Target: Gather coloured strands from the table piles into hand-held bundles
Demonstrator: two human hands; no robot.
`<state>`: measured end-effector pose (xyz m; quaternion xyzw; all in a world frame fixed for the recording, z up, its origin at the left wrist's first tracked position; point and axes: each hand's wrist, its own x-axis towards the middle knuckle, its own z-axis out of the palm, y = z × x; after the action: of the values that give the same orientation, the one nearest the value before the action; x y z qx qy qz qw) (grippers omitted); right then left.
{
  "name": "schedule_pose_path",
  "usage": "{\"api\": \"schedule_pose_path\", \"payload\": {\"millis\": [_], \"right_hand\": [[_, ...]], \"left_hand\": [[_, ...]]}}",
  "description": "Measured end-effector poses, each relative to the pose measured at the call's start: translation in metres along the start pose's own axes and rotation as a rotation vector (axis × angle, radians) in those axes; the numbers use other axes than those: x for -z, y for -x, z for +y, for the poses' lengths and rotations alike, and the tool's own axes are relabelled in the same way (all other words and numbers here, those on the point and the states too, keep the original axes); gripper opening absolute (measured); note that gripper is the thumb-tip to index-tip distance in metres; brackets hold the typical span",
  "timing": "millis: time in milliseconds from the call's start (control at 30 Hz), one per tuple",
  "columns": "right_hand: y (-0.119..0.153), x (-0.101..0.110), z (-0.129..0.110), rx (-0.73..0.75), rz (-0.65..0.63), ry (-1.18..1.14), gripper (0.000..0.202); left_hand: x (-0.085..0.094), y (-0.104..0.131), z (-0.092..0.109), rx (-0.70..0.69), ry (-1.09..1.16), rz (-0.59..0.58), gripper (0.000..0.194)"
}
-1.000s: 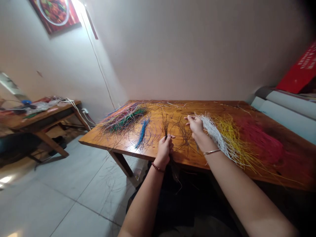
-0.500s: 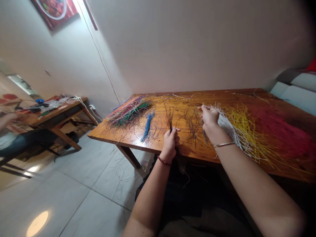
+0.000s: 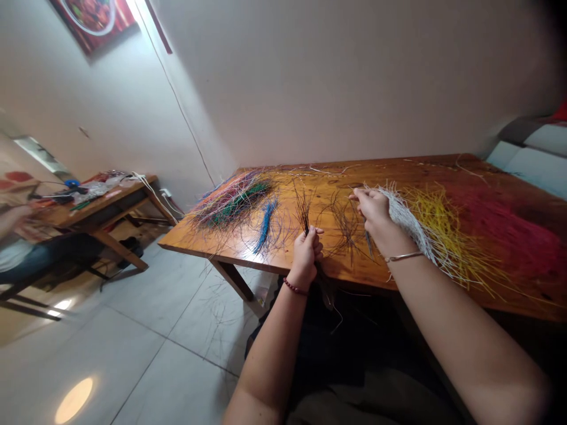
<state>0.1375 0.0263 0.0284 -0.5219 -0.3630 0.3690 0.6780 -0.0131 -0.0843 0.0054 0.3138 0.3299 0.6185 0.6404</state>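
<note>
My left hand is closed round a bundle of dark strands that fans upward near the table's front edge. To its right, my right hand has thumb and fingers pinched together over the table; what they hold, if anything, is too small to make out. Loose dark strands lie between the two hands. White strands spread just beyond my right hand, with yellow strands and red strands farther right. A small blue bundle lies left of my left hand.
A mixed pile of coloured strands covers the left end of the wooden table. Another table with items on it stands at the far left, where a person's arm shows. Pale seating is at the right.
My right hand has moved slightly left, toward the loose dark strands. My left hand keeps its grip on the dark bundle, nearly in the same place.
</note>
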Motion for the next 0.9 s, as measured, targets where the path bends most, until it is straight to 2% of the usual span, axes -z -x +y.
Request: {"api": "schedule_pose_path", "payload": {"millis": [233, 433, 567, 700, 800, 900], "right_hand": [[0.0, 0.0, 0.004, 0.045, -0.07, 0.188, 0.02], [0.001, -0.002, 0.008, 0.124, -0.054, 0.288, 0.022], [0.0, -0.001, 0.008, 0.11, -0.077, 0.341, 0.022], [-0.004, 0.012, 0.0, 0.155, -0.094, 0.582, 0.018], [-0.009, 0.028, -0.008, 0.203, -0.008, 0.816, 0.012], [-0.016, 0.038, -0.008, 0.182, 0.033, 0.963, 0.008]], "left_hand": [[-0.001, 0.001, 0.001, -0.004, -0.001, -0.006, 0.034], [0.0, 0.001, 0.0, 0.009, 0.002, -0.002, 0.036], [0.001, 0.0, -0.001, 0.005, -0.009, -0.011, 0.036], [0.001, 0.0, -0.001, 0.004, -0.013, -0.008, 0.036], [0.001, 0.0, 0.0, 0.01, -0.017, -0.003, 0.036], [0.0, 0.001, 0.0, 0.017, -0.008, -0.006, 0.036]]}}
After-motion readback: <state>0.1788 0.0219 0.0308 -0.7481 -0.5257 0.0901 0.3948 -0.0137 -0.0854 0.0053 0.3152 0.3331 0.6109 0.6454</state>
